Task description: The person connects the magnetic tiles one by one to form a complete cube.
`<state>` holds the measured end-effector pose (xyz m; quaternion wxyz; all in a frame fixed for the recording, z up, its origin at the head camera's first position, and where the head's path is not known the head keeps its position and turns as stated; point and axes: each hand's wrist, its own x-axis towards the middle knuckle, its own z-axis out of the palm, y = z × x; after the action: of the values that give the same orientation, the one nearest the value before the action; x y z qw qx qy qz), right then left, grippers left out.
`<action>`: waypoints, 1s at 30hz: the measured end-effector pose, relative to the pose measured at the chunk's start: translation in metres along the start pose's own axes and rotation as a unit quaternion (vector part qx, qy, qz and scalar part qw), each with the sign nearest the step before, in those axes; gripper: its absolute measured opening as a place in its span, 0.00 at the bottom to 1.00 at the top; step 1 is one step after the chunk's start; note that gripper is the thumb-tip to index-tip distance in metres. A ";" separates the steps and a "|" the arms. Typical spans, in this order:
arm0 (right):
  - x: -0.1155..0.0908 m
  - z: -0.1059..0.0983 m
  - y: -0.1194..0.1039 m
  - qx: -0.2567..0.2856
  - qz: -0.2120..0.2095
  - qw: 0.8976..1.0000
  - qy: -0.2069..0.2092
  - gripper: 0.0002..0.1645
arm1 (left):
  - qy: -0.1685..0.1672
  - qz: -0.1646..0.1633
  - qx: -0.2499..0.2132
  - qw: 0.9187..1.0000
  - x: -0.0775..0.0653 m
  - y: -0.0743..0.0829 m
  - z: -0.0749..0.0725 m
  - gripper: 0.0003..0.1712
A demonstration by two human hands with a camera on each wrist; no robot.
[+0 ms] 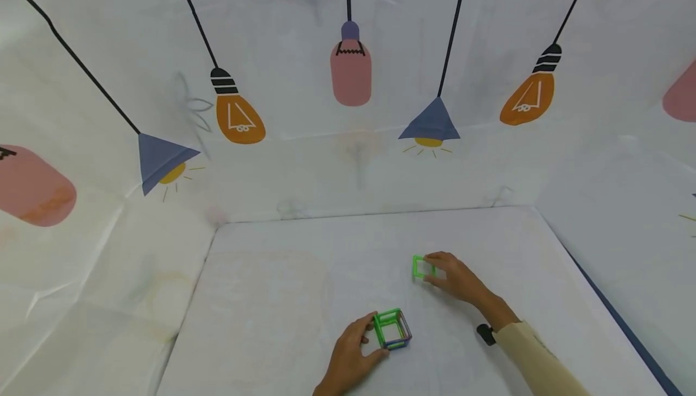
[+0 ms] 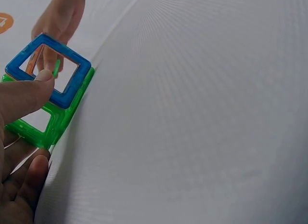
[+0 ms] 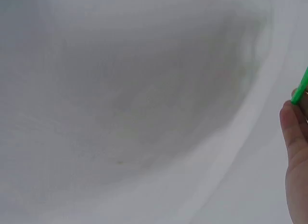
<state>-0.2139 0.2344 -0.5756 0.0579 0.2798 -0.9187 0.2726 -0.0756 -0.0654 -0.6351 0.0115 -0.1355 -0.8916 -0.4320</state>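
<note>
My left hand (image 1: 350,355) grips a small open cube of see-through magnetic tiles (image 1: 393,328) near the front of the white table. Green frames show on its top and left side, with blue and reddish ones on the others. In the left wrist view the thumb presses against a blue square tile (image 2: 79,79), and fingers sit by a green tile (image 2: 36,135). Farther back and to the right, my right hand (image 1: 459,278) pinches a single green square tile (image 1: 417,266) between thumb and fingers. The right wrist view catches only an edge of that green tile (image 3: 301,89).
The white table (image 1: 261,299) reaches back to a pale sheet wall (image 1: 304,166) printed with hanging lamps and bulbs. Sheet walls also stand to the left and right. A dark band (image 1: 486,334) is on the right wrist.
</note>
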 end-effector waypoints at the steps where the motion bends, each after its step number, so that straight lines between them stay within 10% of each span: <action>1: -0.003 -0.001 -0.005 -0.001 -0.016 1.000 0.006 0.31 | -0.002 -0.004 0.001 1.000 0.000 0.000 0.000 0.45; 9: -0.019 -0.004 -0.045 -0.010 -0.098 0.995 0.032 0.34 | -0.007 -0.011 0.001 1.000 0.003 0.001 -0.002 0.45; 30: -0.028 0.017 -0.099 0.048 -0.184 0.980 -0.055 0.32 | -0.004 0.012 0.002 1.000 0.002 -0.001 0.000 0.45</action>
<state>-0.1352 0.1702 -0.5506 0.0426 0.4609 -0.8394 0.2848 -0.0774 -0.0661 -0.6354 0.0130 -0.1482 -0.8906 -0.4297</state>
